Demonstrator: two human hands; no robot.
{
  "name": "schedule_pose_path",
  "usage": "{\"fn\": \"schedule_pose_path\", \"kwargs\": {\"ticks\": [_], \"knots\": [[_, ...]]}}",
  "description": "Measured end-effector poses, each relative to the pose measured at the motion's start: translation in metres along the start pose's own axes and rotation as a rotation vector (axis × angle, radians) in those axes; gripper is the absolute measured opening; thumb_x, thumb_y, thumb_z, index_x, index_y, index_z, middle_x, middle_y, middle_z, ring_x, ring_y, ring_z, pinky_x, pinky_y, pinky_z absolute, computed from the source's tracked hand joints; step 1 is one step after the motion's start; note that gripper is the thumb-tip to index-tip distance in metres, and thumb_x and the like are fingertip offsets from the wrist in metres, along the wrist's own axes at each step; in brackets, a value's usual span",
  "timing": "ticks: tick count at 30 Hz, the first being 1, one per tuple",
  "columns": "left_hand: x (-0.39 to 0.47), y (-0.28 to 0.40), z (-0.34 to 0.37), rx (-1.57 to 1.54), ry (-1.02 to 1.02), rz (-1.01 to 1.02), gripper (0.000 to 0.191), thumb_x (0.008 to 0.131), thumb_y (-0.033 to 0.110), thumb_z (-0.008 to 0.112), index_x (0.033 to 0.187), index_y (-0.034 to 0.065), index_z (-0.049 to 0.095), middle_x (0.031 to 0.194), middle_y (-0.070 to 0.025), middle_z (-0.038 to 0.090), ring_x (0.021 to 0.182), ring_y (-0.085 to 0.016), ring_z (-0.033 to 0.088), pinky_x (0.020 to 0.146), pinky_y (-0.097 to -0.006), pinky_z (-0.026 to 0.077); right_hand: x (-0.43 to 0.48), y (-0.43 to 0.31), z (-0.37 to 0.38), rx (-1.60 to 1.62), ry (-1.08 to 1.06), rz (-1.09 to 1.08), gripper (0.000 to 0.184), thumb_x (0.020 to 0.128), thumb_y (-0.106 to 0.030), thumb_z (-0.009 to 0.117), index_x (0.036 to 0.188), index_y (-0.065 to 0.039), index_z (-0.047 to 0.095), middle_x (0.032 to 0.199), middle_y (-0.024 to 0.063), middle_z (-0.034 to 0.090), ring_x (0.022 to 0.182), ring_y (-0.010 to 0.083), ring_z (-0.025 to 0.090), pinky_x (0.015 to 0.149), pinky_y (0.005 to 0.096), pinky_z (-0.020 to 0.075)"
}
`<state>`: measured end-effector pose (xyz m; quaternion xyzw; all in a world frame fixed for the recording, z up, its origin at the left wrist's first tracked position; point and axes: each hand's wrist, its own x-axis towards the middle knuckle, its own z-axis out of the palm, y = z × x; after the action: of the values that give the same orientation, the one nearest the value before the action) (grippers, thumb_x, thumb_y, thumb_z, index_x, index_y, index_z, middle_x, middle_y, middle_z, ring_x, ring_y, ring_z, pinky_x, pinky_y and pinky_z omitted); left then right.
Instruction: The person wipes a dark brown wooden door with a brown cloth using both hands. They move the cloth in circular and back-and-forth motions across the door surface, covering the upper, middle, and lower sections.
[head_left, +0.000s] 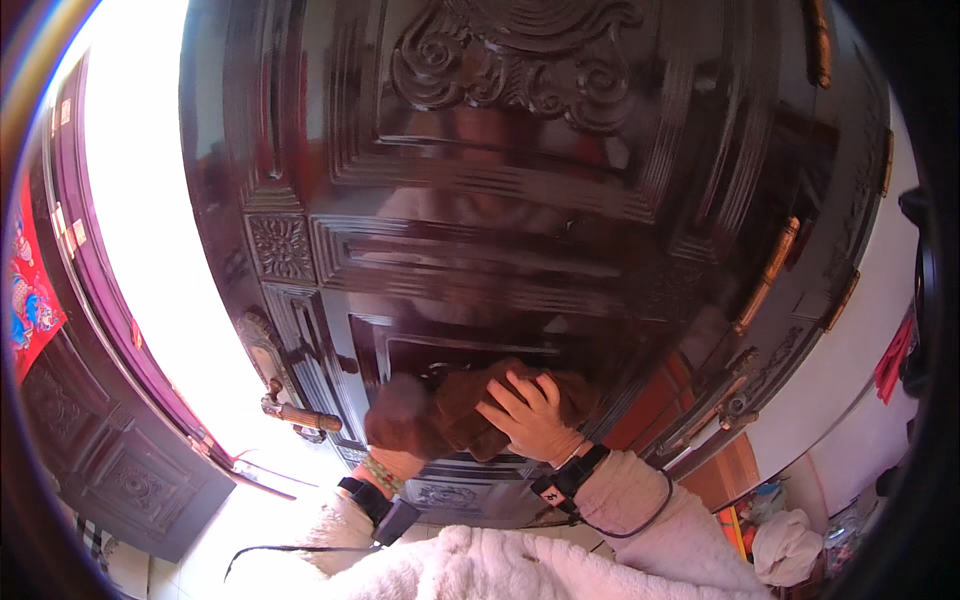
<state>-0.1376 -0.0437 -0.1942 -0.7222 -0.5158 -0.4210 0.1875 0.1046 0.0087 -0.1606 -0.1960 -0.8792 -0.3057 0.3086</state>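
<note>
A bunched brown cloth lies against the lower part of a dark, glossy carved door. My right hand is pressed on the cloth's right side, fingers a little spread over it. Brown cloth covers most of my left hand, so its fingers are hidden; only the part by the wrist shows, with a beaded bracelet. Left of the cloth, an ornate door handle with a bronze-coloured grip sticks out from the door's edge.
Bright light fills the doorway on the left, past which stands another carved door leaf. Long hinges run along the right side. At lower right are a white cloth bundle and other loose items. Cables hang from straps on both wrists.
</note>
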Motion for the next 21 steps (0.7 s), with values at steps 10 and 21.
{"fn": "schedule_pose_path", "kwargs": {"ticks": [10, 21], "knots": [[-0.047, -0.002, 0.010, -0.123, -0.540, 0.117, 0.014, 0.074, 0.011, 0.066, 0.085, 0.0131, 0.072, 0.088, -0.0094, 0.067, 0.086, -0.030, 0.065, 0.072, -0.0428, 0.051, -0.089, -0.036, 0.032, 0.088, -0.232, -0.096, 0.033, 0.086, -0.018, 0.058, 0.117, -0.024, 0.067, 0.136, -0.0003, 0.057, 0.115, 0.0193, 0.054, 0.101, 0.0403, 0.0395], [0.173, -0.011, -0.129, 0.558, 0.285, 0.222, 0.039, 0.083, 0.023, 0.067, 0.116, 0.0006, 0.068, 0.114, -0.0225, 0.064, 0.110, -0.039, 0.059, 0.098, -0.0507, 0.045, 0.139, 0.102, -0.160, -0.483, 0.505, 0.026, 0.038, 0.078, -0.014, 0.069, 0.116, -0.017, 0.071, 0.140, 0.0130, 0.056, 0.122, 0.0307, 0.054, 0.095, 0.0464, 0.0429]]}}
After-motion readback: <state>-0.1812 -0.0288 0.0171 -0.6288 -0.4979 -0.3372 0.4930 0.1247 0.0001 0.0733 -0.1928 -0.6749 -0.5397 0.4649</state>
